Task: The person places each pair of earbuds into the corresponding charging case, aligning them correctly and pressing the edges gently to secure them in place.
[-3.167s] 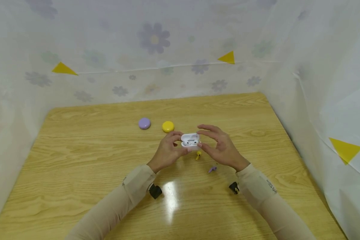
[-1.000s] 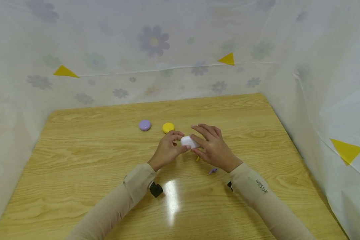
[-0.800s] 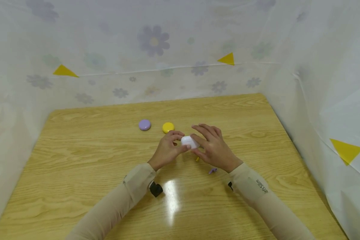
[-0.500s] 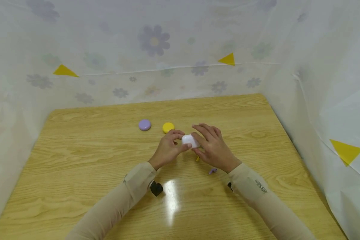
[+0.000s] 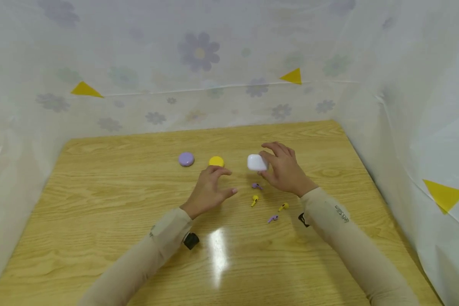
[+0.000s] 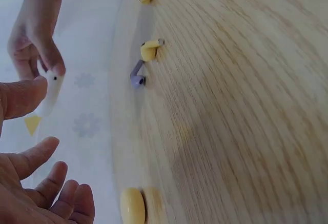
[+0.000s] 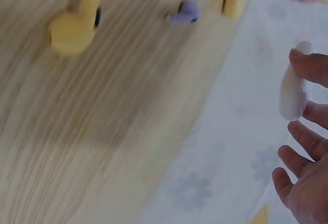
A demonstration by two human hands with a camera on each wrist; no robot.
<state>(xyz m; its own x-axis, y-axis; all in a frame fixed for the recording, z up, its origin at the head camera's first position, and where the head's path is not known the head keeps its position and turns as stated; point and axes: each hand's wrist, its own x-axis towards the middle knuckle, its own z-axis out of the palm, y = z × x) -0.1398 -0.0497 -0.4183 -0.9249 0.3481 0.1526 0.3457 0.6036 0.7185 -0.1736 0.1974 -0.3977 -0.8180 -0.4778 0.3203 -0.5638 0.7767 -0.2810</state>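
My right hand (image 5: 284, 170) pinches a closed white earbud case (image 5: 256, 162) between thumb and fingers, held above the table. In the right wrist view the same case (image 7: 293, 92) shows edge-on in the grip. My left hand (image 5: 208, 189) holds nothing; its thumb and fingers are spread apart, close to a round yellow case (image 5: 216, 161). Below the white case lie a purple earbud (image 5: 256, 186) and a yellow earbud (image 5: 255, 201). Nearer me and to the right are another yellow earbud (image 5: 284, 207) and another purple earbud (image 5: 273, 218).
A round purple case (image 5: 186, 159) sits left of the yellow one on the wooden table (image 5: 118, 204). White flowered sheeting (image 5: 199, 106) with yellow triangles walls the back and sides.
The white case was open with earbuds inside, then was closed in both hands. My left hand has let go, and the right has carried it up and rightward, uncovering more earbuds.
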